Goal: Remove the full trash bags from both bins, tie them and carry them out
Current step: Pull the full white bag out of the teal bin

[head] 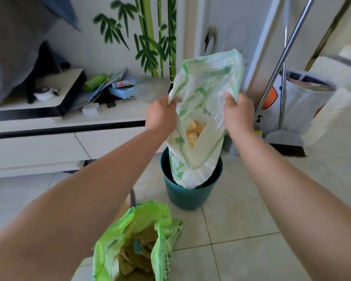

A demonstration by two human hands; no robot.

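while the white bag (199,126) hangs upright with its base low in the teal bin (187,191), the left hand (162,114) and right hand (238,114) each pinch a side of its open mouth. its long axis runs straight down from both hands, equally near, so lifting comes next. a green bag (134,244) sits untied on the floor.

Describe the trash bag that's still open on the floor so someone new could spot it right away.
Find the teal bin on the tiled floor below the bamboo wall decal. The bright green bag sits nearer the camera, untied, with brown scraps showing. Unlike the white bag both hands are lifting, nobody holds it.
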